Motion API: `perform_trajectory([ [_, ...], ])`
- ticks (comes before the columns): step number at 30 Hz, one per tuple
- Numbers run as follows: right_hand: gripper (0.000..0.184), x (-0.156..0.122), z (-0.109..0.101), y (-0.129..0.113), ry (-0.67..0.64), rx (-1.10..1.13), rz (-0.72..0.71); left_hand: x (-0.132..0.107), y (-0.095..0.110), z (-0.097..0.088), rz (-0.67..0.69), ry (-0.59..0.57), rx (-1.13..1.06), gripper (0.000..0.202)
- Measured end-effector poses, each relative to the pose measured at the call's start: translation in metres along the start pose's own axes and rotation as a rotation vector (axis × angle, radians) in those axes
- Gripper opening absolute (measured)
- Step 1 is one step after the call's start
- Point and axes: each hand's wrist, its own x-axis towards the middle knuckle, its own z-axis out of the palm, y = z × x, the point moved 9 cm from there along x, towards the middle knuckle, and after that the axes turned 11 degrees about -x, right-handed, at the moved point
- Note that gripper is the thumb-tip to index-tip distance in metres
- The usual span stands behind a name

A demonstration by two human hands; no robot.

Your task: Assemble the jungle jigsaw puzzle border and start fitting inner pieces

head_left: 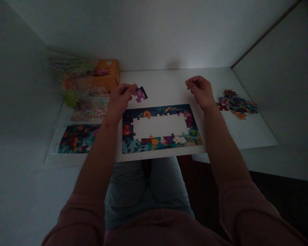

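Observation:
My left hand [122, 97] pinches a purple puzzle piece [140, 95] with a dark edge, held above the table behind the left part of the puzzle. On the table lies the puzzle's joined border [137, 146], dark blue with plants, a white rabbit and other animals. Its middle shows bare white surface. My right hand [200, 90] hovers behind the border's right corner, fingers curled with the tips drawn together. No piece shows between them. To the right of that hand is a pile of loose puzzle pieces [237, 106].
An orange box [106, 75] stands at the back left by the wall. Clear plastic packaging [77, 89] is heaped beside it. A printed picture sheet [75, 139] lies at the front left, partly behind my left forearm. Walls enclose the white table [161, 82].

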Motion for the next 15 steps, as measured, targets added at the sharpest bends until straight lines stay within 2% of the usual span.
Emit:
perform_trajectory([
  [7,0.042,0.003,-0.001,0.008,-0.001,0.016,-0.024,0.003,-0.005,-0.001,-0.016,0.013,0.033,0.043],
  [10,0.046,0.006,0.000,0.015,-0.019,0.003,-0.049,0.005,-0.008,-0.003,-0.032,0.014,0.106,0.045],
  [15,0.049,0.009,0.000,0.019,-0.040,-0.052,-0.056,0.000,-0.005,-0.004,-0.079,-0.009,0.332,0.024],
])
